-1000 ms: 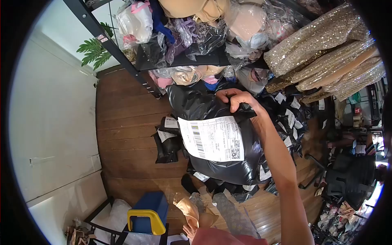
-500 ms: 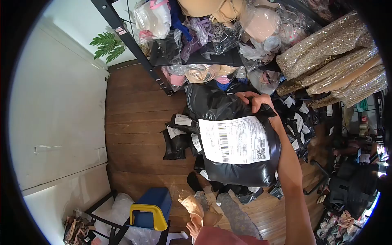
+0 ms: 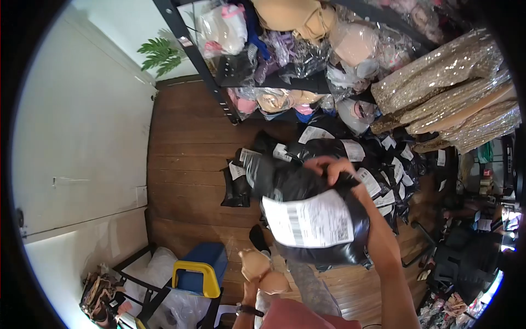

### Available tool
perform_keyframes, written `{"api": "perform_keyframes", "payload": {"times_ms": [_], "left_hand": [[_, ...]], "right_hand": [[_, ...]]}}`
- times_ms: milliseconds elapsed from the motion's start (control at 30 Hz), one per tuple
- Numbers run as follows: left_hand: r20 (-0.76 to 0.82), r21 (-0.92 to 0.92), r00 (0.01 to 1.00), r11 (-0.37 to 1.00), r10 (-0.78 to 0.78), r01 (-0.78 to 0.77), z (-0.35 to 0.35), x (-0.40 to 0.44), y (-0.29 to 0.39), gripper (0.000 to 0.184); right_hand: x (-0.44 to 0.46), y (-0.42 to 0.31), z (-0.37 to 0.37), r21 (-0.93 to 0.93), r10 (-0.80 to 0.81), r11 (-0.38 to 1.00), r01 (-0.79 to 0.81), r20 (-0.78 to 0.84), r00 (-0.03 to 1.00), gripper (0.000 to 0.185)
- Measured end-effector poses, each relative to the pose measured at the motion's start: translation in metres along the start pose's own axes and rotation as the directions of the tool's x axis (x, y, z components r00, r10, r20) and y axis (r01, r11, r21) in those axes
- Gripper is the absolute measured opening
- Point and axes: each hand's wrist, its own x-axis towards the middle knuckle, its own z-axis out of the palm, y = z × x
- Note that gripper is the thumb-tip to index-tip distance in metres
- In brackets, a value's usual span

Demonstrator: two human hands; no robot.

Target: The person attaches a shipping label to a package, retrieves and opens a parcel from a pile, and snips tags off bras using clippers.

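Observation:
My right hand (image 3: 335, 169) grips the top edge of a large black plastic parcel (image 3: 298, 183), which hangs in front of me. A white shipping label with a barcode (image 3: 309, 219) faces up on it, blurred by motion. Low in the view, near my body, my left hand (image 3: 253, 286) is closed on a beige bra (image 3: 256, 264), whose two moulded cups show. Its fingers are partly hidden by the cups. A dark watch (image 3: 249, 310) sits on my left wrist.
Several labelled black parcels (image 3: 323, 147) lie piled on the wooden floor (image 3: 181, 164). Behind them stands a black rack (image 3: 274, 80) of bagged bras. Gold sequinned garments (image 3: 438, 71) hang at right. A blue bin with a yellow rim (image 3: 203, 268) is at lower left; a black chair (image 3: 466, 247) stands right.
The black parcel and my right hand have moved down toward me, uncovering more of the pile behind. My left hand has shifted slightly left, and both bra cups and the watch now show.

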Motion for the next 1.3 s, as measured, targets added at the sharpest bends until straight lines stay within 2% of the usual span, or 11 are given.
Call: {"api": "perform_keyframes", "payload": {"times_ms": [67, 100, 133, 200, 333, 367, 467, 633, 1133, 1233, 1300], "left_hand": [[0.257, 0.018, 0.879, 0.908, 0.401, -0.419, 0.008, -0.018, 0.109, 0.034], [0.404, -0.588, 0.908, 0.791, 0.108, 0.168, 0.015, -0.024, 0.147, 0.042], [0.391, -0.402, 0.903, 0.916, 0.180, -0.008, 0.020, -0.037, 0.198, 0.048], [0.431, -0.832, 0.897, 0.430, 0.101, 0.351, 0.041, -0.070, 0.271, 0.057], [0.346, -0.658, 0.909, 0.750, 0.232, 0.059, 0.023, -0.061, 0.249, 0.065], [0.277, -0.762, 0.816, 0.634, 0.507, -0.136, 0.041, -0.086, 0.291, 0.058], [0.339, -0.578, 0.917, 0.816, 0.210, 0.027, 0.058, -0.097, 0.329, 0.054], [0.267, -0.773, 0.941, 0.630, 0.211, 0.078, 0.060, -0.085, 0.305, 0.048], [0.180, -0.574, 0.917, 0.795, 0.356, -0.196, 0.070, -0.114, 0.303, 0.051], [0.068, -0.720, 0.963, 0.681, 0.261, -0.134, 0.075, -0.130, 0.305, 0.046], [-0.007, -0.745, 0.959, 0.639, 0.282, -0.193, 0.078, -0.135, 0.306, 0.046]], "right_hand": [[-0.010, 0.025, 0.029, -0.089, -0.469, 0.873, 0.480, 0.120, 0.875, 0.018], [-0.014, 0.016, 0.046, -0.092, -0.350, 0.928, 0.362, 0.124, 0.929, 0.014], [-0.018, 0.003, 0.063, -0.100, -0.225, 0.966, 0.238, 0.128, 0.966, 0.010], [-0.010, -0.006, 0.077, -0.063, 0.138, 0.988, -0.143, -0.085, 0.987, 0.037], [-0.056, -0.022, 0.095, 0.163, 0.114, 0.985, -0.062, -0.338, 0.934, 0.092], [-0.072, -0.005, 0.078, 0.093, 0.192, 0.980, -0.174, -0.242, 0.951, 0.094], [-0.115, 0.044, 0.093, -0.439, 0.190, 0.824, -0.358, -0.382, 0.905, 0.101], [-0.138, 0.108, 0.093, -0.049, 0.497, 0.843, -0.535, -0.308, 0.811, 0.087], [-0.127, 0.081, 0.118, -0.169, 0.046, 0.974, -0.153, -0.511, 0.858, 0.060], [-0.133, 0.084, 0.115, 0.753, 0.228, 0.632, 0.181, -0.405, 0.886, 0.053], [-0.137, 0.094, 0.135, 0.778, 0.237, 0.594, 0.207, -0.414, 0.879, 0.055]]}}
